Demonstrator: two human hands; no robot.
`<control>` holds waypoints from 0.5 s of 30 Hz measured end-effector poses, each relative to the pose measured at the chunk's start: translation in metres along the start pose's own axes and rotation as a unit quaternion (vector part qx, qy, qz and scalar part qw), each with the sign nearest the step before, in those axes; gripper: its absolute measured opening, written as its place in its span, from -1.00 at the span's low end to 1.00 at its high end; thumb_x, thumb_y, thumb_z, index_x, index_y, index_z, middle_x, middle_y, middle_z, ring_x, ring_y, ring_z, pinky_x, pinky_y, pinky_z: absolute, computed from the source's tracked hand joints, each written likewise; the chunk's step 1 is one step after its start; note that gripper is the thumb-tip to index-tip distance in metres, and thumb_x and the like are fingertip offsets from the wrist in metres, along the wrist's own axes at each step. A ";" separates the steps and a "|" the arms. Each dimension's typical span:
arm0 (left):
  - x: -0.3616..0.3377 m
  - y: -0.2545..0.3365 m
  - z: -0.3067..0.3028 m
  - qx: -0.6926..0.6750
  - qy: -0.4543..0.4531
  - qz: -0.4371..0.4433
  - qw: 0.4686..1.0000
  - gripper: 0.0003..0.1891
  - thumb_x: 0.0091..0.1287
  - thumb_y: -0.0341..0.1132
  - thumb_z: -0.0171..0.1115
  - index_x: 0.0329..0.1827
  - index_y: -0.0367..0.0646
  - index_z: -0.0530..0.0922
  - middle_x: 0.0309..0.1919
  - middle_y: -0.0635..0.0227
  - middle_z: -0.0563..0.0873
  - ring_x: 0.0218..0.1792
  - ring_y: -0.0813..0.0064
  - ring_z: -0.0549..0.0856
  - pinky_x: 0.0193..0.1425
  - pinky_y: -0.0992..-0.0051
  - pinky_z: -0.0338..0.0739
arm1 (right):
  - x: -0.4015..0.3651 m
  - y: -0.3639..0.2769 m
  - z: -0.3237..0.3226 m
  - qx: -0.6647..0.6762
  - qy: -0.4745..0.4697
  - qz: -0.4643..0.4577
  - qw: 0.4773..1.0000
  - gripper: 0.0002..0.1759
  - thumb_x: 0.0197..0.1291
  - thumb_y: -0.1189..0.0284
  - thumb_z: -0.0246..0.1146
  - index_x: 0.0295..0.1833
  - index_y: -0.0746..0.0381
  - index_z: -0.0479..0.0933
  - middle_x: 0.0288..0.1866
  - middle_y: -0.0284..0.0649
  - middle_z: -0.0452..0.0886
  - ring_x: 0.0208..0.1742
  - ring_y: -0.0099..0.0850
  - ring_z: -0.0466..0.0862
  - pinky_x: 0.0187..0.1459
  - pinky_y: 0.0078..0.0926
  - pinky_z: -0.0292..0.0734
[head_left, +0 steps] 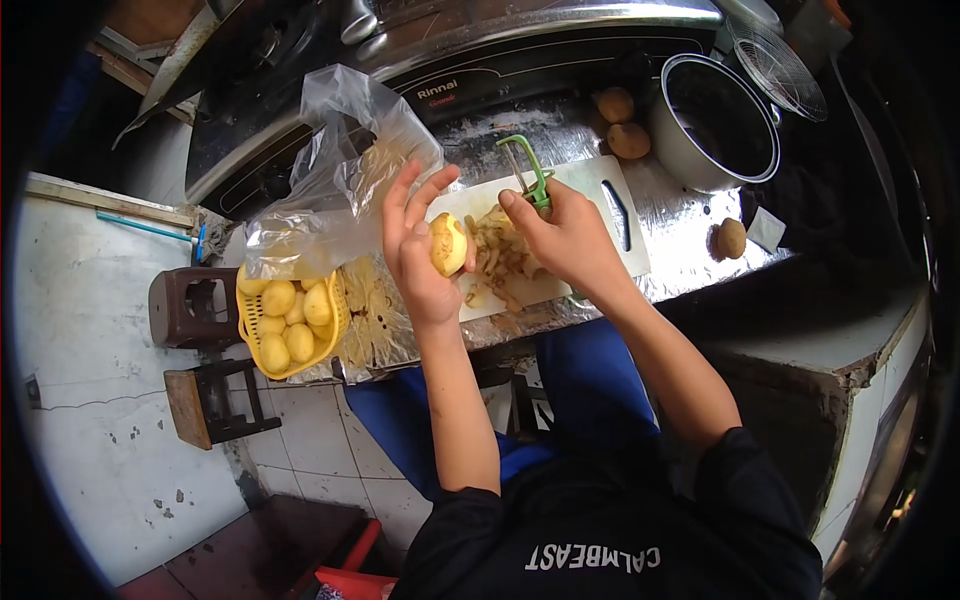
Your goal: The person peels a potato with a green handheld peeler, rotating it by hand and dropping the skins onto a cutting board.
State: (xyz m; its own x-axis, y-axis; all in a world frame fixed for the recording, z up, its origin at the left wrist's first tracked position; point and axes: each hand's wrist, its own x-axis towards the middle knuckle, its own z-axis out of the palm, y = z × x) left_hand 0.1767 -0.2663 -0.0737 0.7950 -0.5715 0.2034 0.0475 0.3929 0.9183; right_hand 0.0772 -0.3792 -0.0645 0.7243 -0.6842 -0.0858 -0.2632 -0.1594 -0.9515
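Observation:
A partly peeled potato (448, 244) rests in my left hand (420, 255), gripped between thumb and fingers, with brown skin left on part of it. My right hand (568, 235) is closed around the handle of a green peeler (538, 180), whose blade points up and away from me, apart from the potato. Beneath both hands lies a white cutting board (590, 245) with a heap of potato peelings (505, 262) on it. At the left, a yellow basket (335, 318) holds several peeled potatoes (297, 318).
A clear plastic bag (330, 190) lies behind the basket. Unpeeled potatoes (628, 140) sit beside a large pot (690, 165) at the back right; another brown potato (731, 238) lies near the right edge. A Rinnai stove (470, 85) stands behind, and stools (185, 310) are at left.

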 end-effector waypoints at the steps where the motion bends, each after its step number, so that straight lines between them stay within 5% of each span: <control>1: -0.001 0.004 -0.004 -0.048 -0.012 -0.017 0.999 -0.37 0.26 -0.12 -0.19 0.36 -0.28 0.23 0.13 -0.14 0.51 -0.65 0.61 0.49 -0.68 0.72 0.28 | -0.003 -0.004 -0.001 -0.012 0.006 -0.001 1.000 -0.54 0.22 0.15 0.29 -0.35 0.41 0.52 -0.67 -0.09 0.56 -0.63 -0.37 0.62 -0.54 -0.41 0.45; 5: -0.015 0.016 0.005 -0.171 -0.026 -0.030 0.984 -0.29 0.22 -0.06 -0.18 0.43 -0.26 0.16 0.16 -0.10 0.48 -0.51 0.55 0.58 -0.65 0.67 0.40 | -0.029 -0.010 0.008 0.087 -0.080 -0.090 0.989 -0.45 0.05 0.09 0.43 -0.18 0.40 0.51 -0.62 -0.10 0.57 -0.63 -0.34 0.61 -0.53 -0.42 0.46; 8: -0.023 0.026 0.021 -0.217 -0.059 -0.013 0.974 -0.25 0.21 -0.03 -0.18 0.48 -0.21 0.12 0.21 -0.11 0.42 -0.37 0.50 0.62 -0.64 0.66 0.46 | -0.047 -0.029 0.005 -0.009 -0.106 -0.175 0.979 -0.33 -0.10 0.11 0.52 -0.02 0.39 0.49 -0.56 -0.03 0.60 -0.49 -0.12 0.69 -0.40 -0.34 0.56; 9: -0.026 0.032 0.025 -0.210 -0.048 -0.022 0.976 -0.22 0.22 -0.01 -0.20 0.50 -0.21 0.05 0.23 -0.09 0.40 -0.50 0.49 0.62 -0.61 0.67 0.51 | -0.050 -0.035 0.000 -0.009 -0.105 -0.177 0.979 -0.33 -0.10 0.11 0.52 -0.02 0.39 0.49 -0.56 -0.03 0.60 -0.49 -0.12 0.69 -0.40 -0.34 0.56; 12: -0.040 0.048 0.026 -0.088 -0.046 -0.067 0.993 -0.26 0.29 0.02 -0.23 0.47 -0.28 0.10 0.19 -0.05 0.45 -0.44 0.48 0.65 -0.64 0.67 0.48 | -0.055 -0.045 -0.020 -0.042 -0.177 -0.159 0.970 -0.36 -0.14 0.21 0.52 0.02 0.33 0.51 -0.51 -0.02 0.63 -0.43 -0.05 0.69 -0.35 -0.28 0.57; 15: -0.058 0.058 0.019 -0.019 -0.078 -0.120 0.989 -0.35 0.40 0.01 -0.30 0.38 -0.34 0.24 0.00 0.09 0.58 -0.43 0.50 0.66 -0.60 0.68 0.46 | -0.060 -0.052 -0.034 -0.127 -0.194 -0.248 0.941 -0.42 -0.11 0.35 0.46 0.06 0.29 0.48 -0.50 -0.04 0.63 -0.42 0.02 0.66 -0.36 -0.17 0.54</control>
State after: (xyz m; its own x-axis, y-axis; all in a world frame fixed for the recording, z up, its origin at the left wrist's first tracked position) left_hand 0.1215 -0.2242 -0.0262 0.6549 -0.7550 0.0335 0.2484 0.2569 0.9340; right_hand 0.0253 -0.3540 0.0004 0.9633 -0.1775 0.2011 0.0598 -0.5889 -0.8060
